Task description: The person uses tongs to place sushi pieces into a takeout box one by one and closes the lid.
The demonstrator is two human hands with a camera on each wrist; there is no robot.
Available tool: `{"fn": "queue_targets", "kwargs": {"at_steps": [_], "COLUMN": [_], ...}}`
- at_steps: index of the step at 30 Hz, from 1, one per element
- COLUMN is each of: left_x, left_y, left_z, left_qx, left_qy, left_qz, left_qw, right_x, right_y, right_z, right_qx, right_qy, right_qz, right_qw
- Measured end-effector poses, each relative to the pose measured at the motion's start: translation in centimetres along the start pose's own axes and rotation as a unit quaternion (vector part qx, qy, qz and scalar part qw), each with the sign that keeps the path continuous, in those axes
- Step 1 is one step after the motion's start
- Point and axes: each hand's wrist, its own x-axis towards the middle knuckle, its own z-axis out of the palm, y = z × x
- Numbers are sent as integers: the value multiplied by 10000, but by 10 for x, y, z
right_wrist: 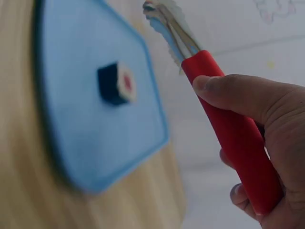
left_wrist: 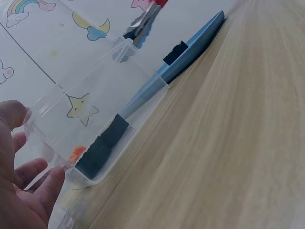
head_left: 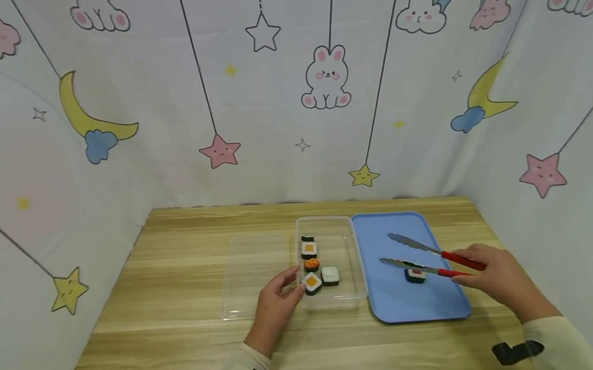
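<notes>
My left hand (head_left: 276,303) holds the left edge of a clear plastic box (head_left: 348,252), its thumb by the rim and fingers against the outer wall. Inside the box, toy sushi pieces stand along the left side: two with yellow centres (head_left: 309,250), one orange-topped (head_left: 311,264), a white-topped one (head_left: 330,275) and a dark one behind. My right hand (head_left: 501,278) grips red-handled metal tongs (head_left: 416,242), the two arms spread over the blue tray (head_left: 396,304). Under the nearer arm sits a sushi roll with a red centre (right_wrist: 125,83), on the tray.
A clear plastic lid (head_left: 254,274) lies left of the box on the wooden table (head_left: 172,343). The tray stands right against the box's other side. A printed cloth (head_left: 265,92) with stars and rabbits hangs around the table's back and sides.
</notes>
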Motion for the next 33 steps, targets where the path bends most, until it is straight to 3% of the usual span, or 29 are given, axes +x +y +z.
{"fn": "queue_targets", "kwargs": {"at_steps": [4, 8, 13, 19, 22, 27, 33], "left_x": [-1, -4, -11, -12, -11, -4, 0], "left_y": [2, 15, 30, 32, 29, 11, -2], "left_z": [2, 3, 4, 4, 4, 4, 1], "left_qx": [188, 237, 191, 161, 168, 210, 96], "left_qy": [46, 84, 73, 74, 65, 80, 11], "left_qz": [-57, -137, -106, -88, -148, -169, -103], "left_qw": [9998, 9996, 9997, 9998, 9997, 9996, 9999], "right_x": [-25, -41, -50, -53, -53, -49, -29], "right_y": [30, 47, 57, 62, 61, 55, 32], "right_z": [5, 12, 20, 26, 27, 24, 13], "right_qx": [50, 128, -113, -168, -146, -19, 215], "right_qy": [-71, -104, 106, 424, 501, 594, 743], "right_qz": [379, 663, 543, 382, 344, 332, 113], "right_qw": [9992, 9977, 9984, 9982, 9980, 9977, 9969]}}
